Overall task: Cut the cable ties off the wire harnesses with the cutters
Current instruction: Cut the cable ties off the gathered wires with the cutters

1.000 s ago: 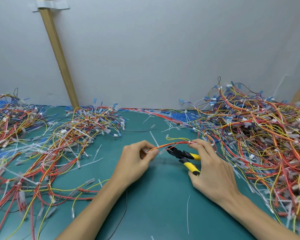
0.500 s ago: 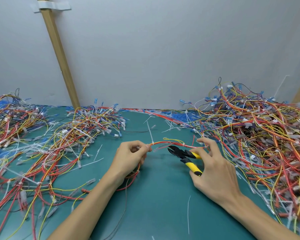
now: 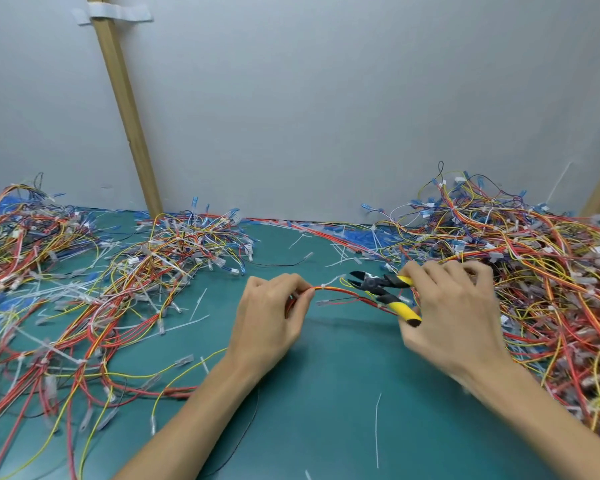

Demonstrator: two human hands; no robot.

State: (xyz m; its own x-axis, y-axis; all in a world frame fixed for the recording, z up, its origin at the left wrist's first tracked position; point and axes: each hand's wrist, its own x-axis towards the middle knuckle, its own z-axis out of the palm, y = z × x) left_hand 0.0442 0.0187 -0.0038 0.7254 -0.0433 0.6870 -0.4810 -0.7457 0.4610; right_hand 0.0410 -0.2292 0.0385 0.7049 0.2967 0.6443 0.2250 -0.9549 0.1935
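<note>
Cable tie [image 3: 324, 285] rings the wire harness [image 3: 343, 292] your left hand [image 3: 271, 317] pinches above the middle of the desk [image 3: 326, 393]. Your right hand [image 3: 454, 306] grips the cutters [image 3: 381, 289], blades apart: nip only the tie, sparing wires.

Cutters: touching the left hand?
Apart. The head view shows the cutters in the right hand, with green mat and a stretch of wire harness between their tips and the left hand, which pinches that harness.
</note>
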